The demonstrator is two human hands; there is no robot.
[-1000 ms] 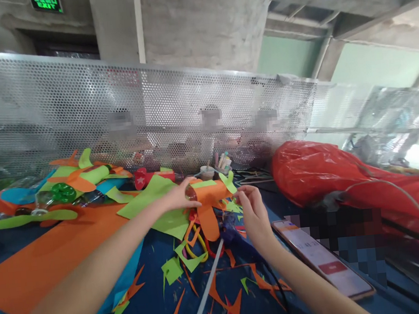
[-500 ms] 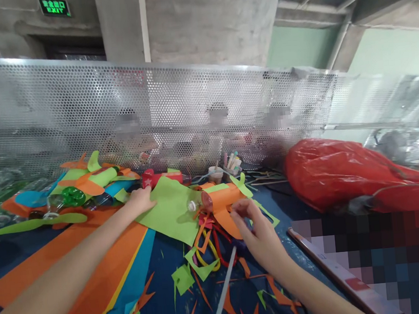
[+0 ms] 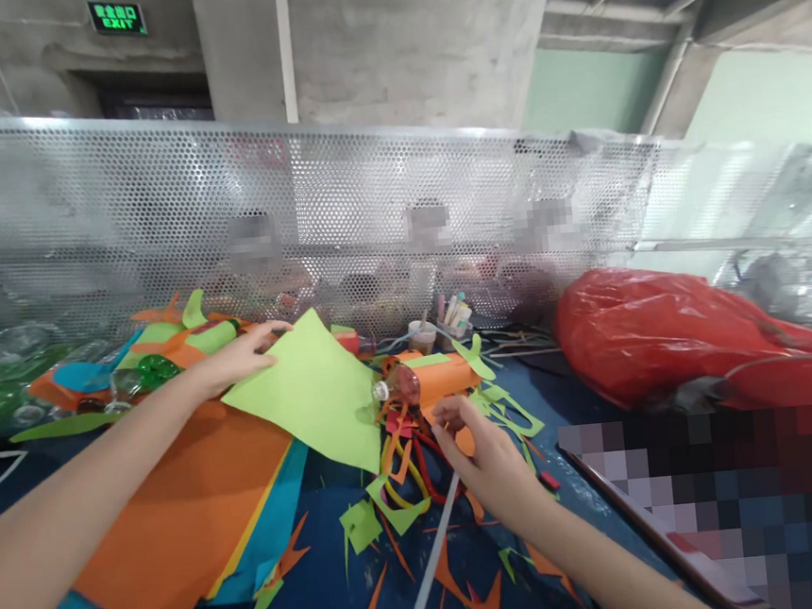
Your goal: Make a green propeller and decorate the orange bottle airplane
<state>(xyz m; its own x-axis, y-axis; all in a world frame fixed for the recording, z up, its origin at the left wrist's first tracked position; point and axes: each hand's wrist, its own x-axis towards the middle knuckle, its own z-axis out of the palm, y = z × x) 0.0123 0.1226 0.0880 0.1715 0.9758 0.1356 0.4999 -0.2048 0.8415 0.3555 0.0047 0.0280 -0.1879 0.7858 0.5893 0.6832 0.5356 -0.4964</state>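
My left hand (image 3: pixel 244 358) holds a light green sheet of paper (image 3: pixel 314 393) by its upper left edge, tilting it up above a stack of coloured paper. To the right lies a plastic bottle wrapped in orange paper (image 3: pixel 448 379), its white cap against the green sheet's right edge. Just below that bottle is my right hand (image 3: pixel 480 454), its fingers curled in toward the thumb. Whether anything is between them I cannot make out. Red and yellow scissor handles (image 3: pixel 413 479) show under paper scraps, left of my right hand.
Orange sheets (image 3: pixel 175 514) lie over blue ones at left. Plastic bottles (image 3: pixel 1 383) and paper-decorated bottles crowd the back left. A cup (image 3: pixel 421 338) and markers (image 3: pixel 455 314) stand before the perforated metal screen (image 3: pixel 156 213). At right are a red plastic bag (image 3: pixel 650 330) and a partly blurred flat object.
My left hand has moved left and up along the green sheet, which is now lifted. My right hand has dropped slightly left and down, away from the orange wrapping.
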